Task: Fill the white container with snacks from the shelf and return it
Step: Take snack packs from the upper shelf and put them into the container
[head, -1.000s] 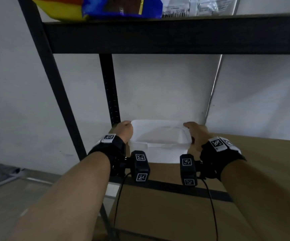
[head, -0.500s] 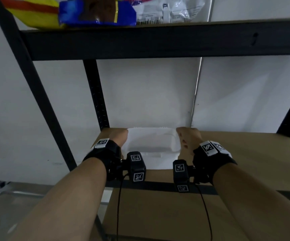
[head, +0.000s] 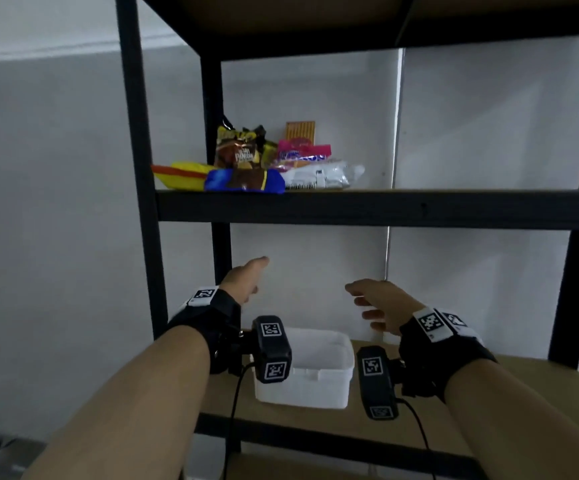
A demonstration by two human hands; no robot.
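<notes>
White container (head: 310,368) sits open and apparently empty at lower centre of frame, on the lower shelf board (head: 454,393), touched by neither hand. Snack pile (head: 257,164) lies on the shelf above (head: 385,207), upper centre-left. Left hand (head: 244,280) and right hand (head: 380,306) hover between the two levels, fingers loosely spread, holding nothing. Judgement: reach up, pinch the front blue packet (head: 244,180) first; crinkly wrappers may slide, so take one at a time

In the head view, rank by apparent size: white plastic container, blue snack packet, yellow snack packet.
1. White plastic container, clearly largest, though it sits nearer the camera.
2. Blue snack packet and yellow snack packet look alike; the yellow is partly hidden, so no ranking.
</notes>
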